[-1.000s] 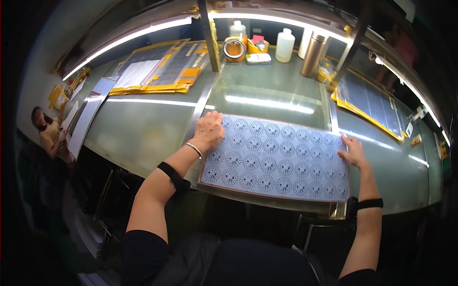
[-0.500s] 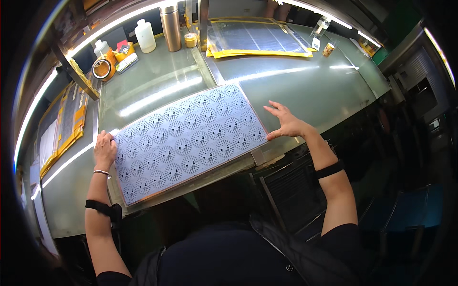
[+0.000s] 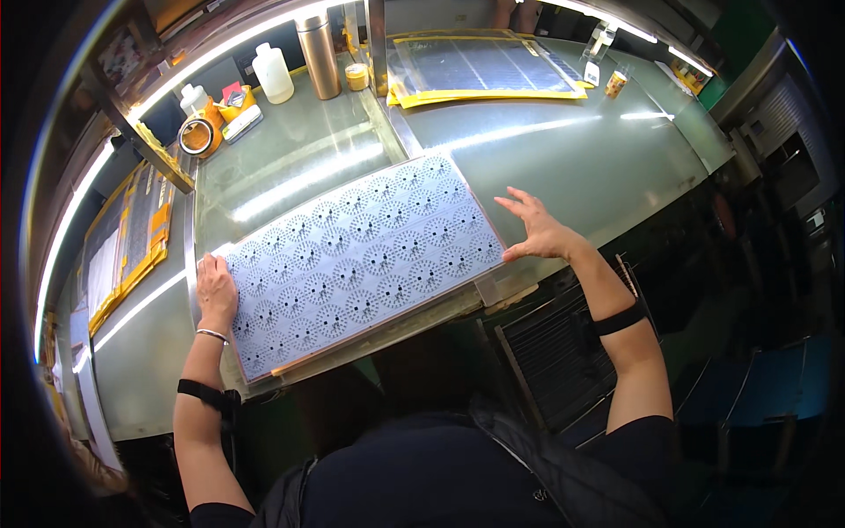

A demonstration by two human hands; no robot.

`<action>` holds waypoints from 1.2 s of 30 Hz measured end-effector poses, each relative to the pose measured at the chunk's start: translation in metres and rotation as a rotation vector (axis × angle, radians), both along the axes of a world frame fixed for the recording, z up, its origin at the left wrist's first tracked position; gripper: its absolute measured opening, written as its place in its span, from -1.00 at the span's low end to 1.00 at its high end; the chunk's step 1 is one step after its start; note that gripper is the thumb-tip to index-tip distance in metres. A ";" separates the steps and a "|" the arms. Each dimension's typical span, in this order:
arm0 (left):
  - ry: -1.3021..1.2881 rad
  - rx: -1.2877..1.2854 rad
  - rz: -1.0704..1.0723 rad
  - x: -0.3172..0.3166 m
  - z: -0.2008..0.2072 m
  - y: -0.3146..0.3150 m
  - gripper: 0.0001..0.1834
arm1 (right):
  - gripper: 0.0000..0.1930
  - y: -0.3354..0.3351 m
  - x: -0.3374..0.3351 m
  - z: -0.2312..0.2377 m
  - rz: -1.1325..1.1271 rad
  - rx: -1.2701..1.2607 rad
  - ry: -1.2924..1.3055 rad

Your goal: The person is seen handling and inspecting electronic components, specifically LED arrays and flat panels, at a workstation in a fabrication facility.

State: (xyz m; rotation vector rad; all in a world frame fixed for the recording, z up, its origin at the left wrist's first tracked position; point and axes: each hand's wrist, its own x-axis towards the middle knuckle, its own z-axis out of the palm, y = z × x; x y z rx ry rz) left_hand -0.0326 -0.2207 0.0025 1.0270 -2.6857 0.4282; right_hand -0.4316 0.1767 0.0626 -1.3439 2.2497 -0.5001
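Observation:
A white circuit board panel point(image 3: 370, 255) printed with rows of round black patterns lies slanted on the glass-topped light table. My left hand point(image 3: 217, 295) is at its left edge, fingers bent close together over the rim. At the panel's right edge is my right hand point(image 3: 539, 231), its fingers spread and stretched. Its thumb tip touches or nearly touches the near right corner, while the other fingers stand off the board above the glass.
Beyond the panel stand a white plastic bottle point(image 3: 274, 74), a copper-coloured flask point(image 3: 319, 58), a small yellow jar point(image 3: 356, 77) and a tape roll point(image 3: 199, 135). Yellow-taped film sheets point(image 3: 484, 66) lie far right, others point(image 3: 132, 238) at left. A metal post point(image 3: 377, 48) rises behind.
The whole view has shifted slightly. My left hand has slid a little toward me along the panel's left edge. My right hand keeps its spread pose by the right corner.

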 end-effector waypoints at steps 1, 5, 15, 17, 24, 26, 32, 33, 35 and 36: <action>-0.003 -0.001 0.000 0.001 -0.003 -0.001 -0.78 | 0.04 -0.001 0.002 0.002 -0.005 0.012 0.025; 0.025 -0.017 -0.091 -0.003 -0.003 0.007 -0.64 | 0.02 -0.001 0.010 0.001 -0.048 0.122 0.157; 0.082 0.054 -0.106 -0.001 -0.009 0.007 -0.59 | 0.00 0.000 0.019 0.003 -0.060 0.205 0.239; 0.071 0.051 -0.089 0.000 -0.008 0.008 -0.59 | -0.10 0.001 0.021 0.006 -0.035 0.165 0.261; 0.124 0.167 -0.067 0.009 -0.011 0.025 -0.38 | -0.30 -0.061 0.128 -0.014 0.758 -0.003 0.265; 0.073 0.212 -0.022 -0.001 -0.007 0.029 -0.33 | -0.28 -0.087 0.099 -0.017 0.710 0.066 0.263; 0.087 0.301 0.014 0.004 -0.003 0.031 -0.27 | -0.16 -0.123 -0.006 -0.021 0.190 0.227 0.398; 0.106 0.295 -0.001 0.007 -0.003 0.030 -0.27 | -0.16 -0.126 -0.004 -0.023 0.179 0.211 0.420; 0.165 0.315 -0.003 0.011 0.007 0.035 -0.26 | -0.15 -0.128 -0.002 -0.028 0.167 0.183 0.460; 0.195 0.342 -0.029 0.007 0.011 0.037 -0.27 | -0.15 -0.126 -0.005 -0.030 0.163 0.172 0.480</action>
